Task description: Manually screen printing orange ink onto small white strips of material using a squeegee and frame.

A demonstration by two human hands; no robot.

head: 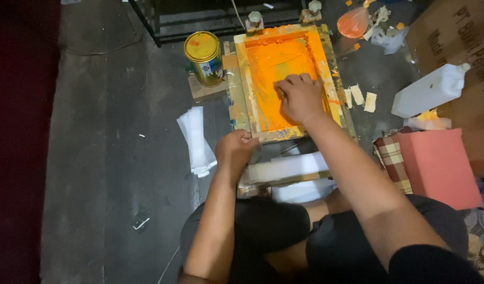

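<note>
Nearest, black-clad knees (284, 231) of the seated person, bent over a dark floor (94, 173). Just ahead of them, a whitish slab (286, 168) lying crosswise under the frame's near edge. Left hand (235, 149) curled shut, fingers pinching the near wooden rail of the printing screen frame (237, 89) at its lower left corner. Right hand (301, 97) flat on the orange-inked mesh (276, 63), fingers bent and pressed together, palm down (whether anything sits under the palm, impossible to tell). Frame itself tilted, paint-spattered, resting in front of the knees, far end toward two white-capped clamps (255, 21).

Left of the frame, a fanned stack of white paper sheets (196, 139) on the floor. Farther left and up, a round gold tin (204, 58) with a yellow-smeared lid and a pale label band, standing on a scrap of board just beside the frame.

To the right, a pink rectangular box (439, 165) lying over checked cloth (392, 158); beyond it a white plastic jug (428, 89) on its side, against brown cardboard (463, 47) with dark printed lettering. Small cream paper scraps (357, 97) between frame and jug. Farthest, an orange plastic bag (353, 23) near the top edge
</note>
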